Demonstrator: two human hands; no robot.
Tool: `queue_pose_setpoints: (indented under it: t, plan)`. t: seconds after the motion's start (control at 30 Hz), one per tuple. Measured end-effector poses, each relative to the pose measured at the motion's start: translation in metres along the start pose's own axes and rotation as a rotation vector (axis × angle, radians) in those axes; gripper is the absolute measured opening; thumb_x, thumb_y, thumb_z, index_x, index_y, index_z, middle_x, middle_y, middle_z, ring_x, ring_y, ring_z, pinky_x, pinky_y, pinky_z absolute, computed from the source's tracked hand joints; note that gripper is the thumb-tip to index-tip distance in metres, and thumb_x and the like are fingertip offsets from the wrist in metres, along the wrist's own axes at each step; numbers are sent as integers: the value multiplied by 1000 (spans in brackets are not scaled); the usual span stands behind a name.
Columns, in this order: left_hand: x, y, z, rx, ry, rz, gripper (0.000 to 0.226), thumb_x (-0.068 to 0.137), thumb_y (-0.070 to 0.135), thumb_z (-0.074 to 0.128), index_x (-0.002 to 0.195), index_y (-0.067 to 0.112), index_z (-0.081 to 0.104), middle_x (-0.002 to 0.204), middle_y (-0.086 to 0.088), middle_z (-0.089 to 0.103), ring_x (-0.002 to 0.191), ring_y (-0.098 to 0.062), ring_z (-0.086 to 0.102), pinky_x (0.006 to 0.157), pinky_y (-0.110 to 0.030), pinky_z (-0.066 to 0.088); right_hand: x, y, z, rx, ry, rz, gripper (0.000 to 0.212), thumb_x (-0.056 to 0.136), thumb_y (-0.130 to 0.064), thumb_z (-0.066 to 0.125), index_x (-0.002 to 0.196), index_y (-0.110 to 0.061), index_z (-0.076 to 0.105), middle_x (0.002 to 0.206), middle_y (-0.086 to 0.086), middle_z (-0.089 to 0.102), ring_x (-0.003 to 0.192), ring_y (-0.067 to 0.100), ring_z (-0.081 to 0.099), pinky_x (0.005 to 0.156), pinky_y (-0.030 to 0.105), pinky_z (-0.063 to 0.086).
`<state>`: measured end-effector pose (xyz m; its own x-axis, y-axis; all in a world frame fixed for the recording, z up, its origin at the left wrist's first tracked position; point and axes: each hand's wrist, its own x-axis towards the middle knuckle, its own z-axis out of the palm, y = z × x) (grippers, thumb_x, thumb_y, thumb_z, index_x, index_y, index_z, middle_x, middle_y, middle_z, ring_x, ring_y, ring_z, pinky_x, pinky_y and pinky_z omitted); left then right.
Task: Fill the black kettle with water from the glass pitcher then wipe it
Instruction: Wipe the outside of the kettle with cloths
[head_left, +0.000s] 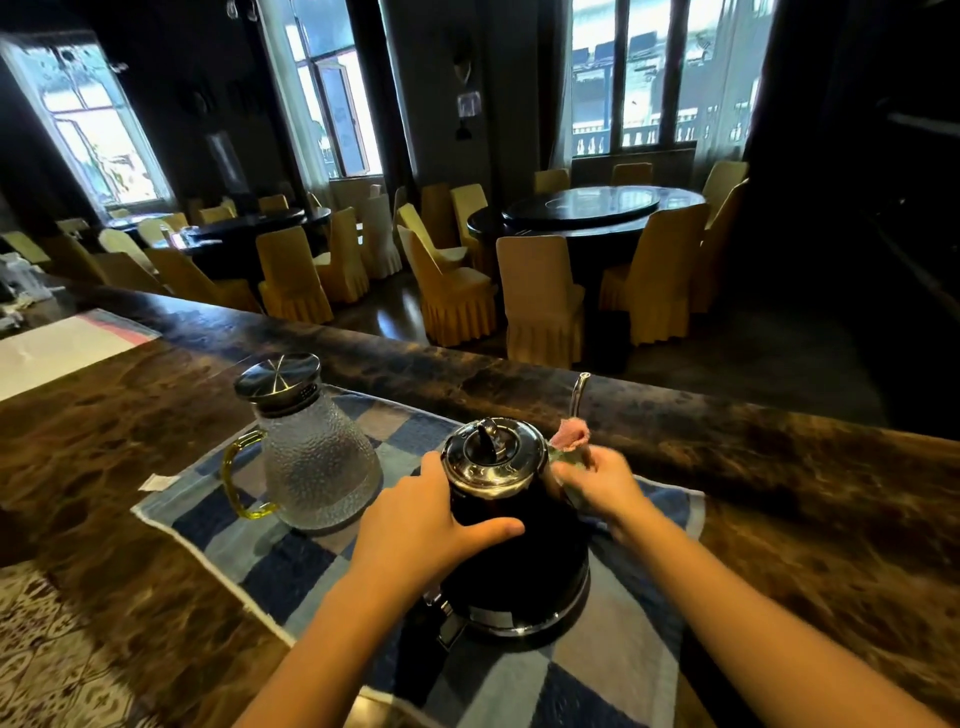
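Left hand (421, 525) wrapped round the kettle (524, 566) body, thumb across the front. Right hand (602, 486) pinches a pink cloth (571, 435) against the kettle's right side by the spout. Kettle upright, lid on, on a blue checked towel (291, 566). Pitcher (317, 457) just left of it, same towel, lid on. Brown marbled counter (130, 415) underneath; yellow-covered chairs (540, 296) beyond.

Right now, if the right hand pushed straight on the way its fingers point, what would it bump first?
Probably the black kettle with the shiny steel lid: the right hand, pinching a pink cloth, points at its upper side.
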<state>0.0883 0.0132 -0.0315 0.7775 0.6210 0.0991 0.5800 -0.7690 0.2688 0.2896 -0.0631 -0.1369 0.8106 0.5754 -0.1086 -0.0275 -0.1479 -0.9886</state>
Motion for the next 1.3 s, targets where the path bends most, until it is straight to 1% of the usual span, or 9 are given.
queue_pose_setpoints:
  t: [0.23,0.33,0.5,0.63,0.73,0.87,1.03,1.17,1.3]
  plan:
    - [1,-1,2,-59,11,3,88,58,76,63,122,19,42,115,0,64,105,-22,62,71,-28,44,17,-50,-13,237,103,-196,21,86,-7,66,106,-13,65,98,3,68,89,13,63,81,25,50]
    - [2,-2,4,-70,21,7,86,58,76,63,120,20,43,115,0,64,105,-22,61,70,-27,42,-6,-5,10,139,95,-42,5,87,-13,65,92,-14,68,89,7,71,86,21,65,74,31,52]
    - [2,-3,3,-59,21,14,90,57,78,62,123,19,42,116,-1,64,106,-23,62,75,-30,47,-15,9,11,-10,-23,127,32,89,-45,55,100,-18,68,104,10,72,98,25,67,93,46,53]
    - [3,-4,4,-44,17,15,90,57,78,61,121,19,42,116,-3,65,105,-23,62,77,-32,50,-63,-11,11,89,-126,-195,33,102,-24,39,133,-31,46,140,-13,47,125,-7,44,107,13,32]
    - [5,-3,5,-50,19,12,90,56,78,62,122,19,42,117,-2,65,107,-23,61,77,-32,48,-112,-16,8,169,-134,-265,28,99,-25,37,122,-36,48,124,-24,53,107,-24,49,85,2,41]
    - [6,-3,3,-58,7,15,87,57,77,63,118,18,43,116,-3,65,106,-25,62,78,-34,51,-113,-37,4,204,-98,-335,27,99,-43,36,103,-29,59,111,-2,63,106,6,59,89,23,47]
    - [3,-2,1,-80,-3,9,89,57,76,64,120,17,41,119,-4,63,110,-25,60,81,-33,49,-61,-16,19,75,107,-222,26,99,-25,46,77,-12,52,73,2,51,76,14,49,73,34,39]
    - [4,-4,3,-80,-15,3,87,56,77,64,116,18,41,118,-4,63,108,-25,61,78,-34,50,-90,19,19,127,276,-188,32,85,-31,53,69,-3,51,78,18,52,75,25,51,69,38,41]
    - [6,-5,5,-80,-4,9,88,56,77,64,116,17,41,116,-4,63,106,-24,61,73,-31,48,-118,4,20,213,185,-291,10,85,6,53,87,-4,54,82,14,56,73,17,58,65,26,49]
